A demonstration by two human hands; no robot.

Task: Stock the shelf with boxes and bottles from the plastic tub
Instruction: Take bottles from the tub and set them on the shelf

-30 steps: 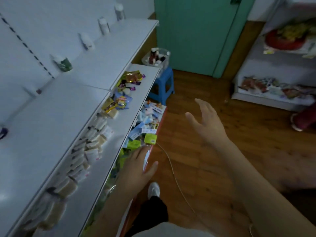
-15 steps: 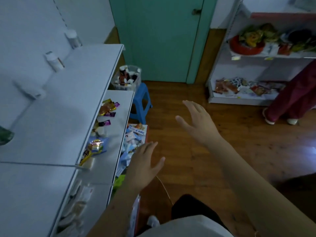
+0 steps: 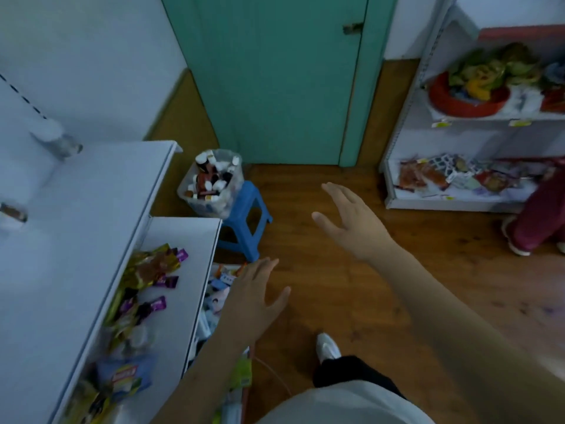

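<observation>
Wooden floor; empty hands spread.

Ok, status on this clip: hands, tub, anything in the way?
Left hand and right hand both open, empty, in mid-air. Plastic tub of bottles on blue stool ahead, untouched. Floor path to it looks unobstructed.

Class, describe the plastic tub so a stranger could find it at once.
Start at the green door. Left of its foot a blue stool stands by the white shelf. The tub sits on it: clear, and the only container crammed with small bottles.
</observation>
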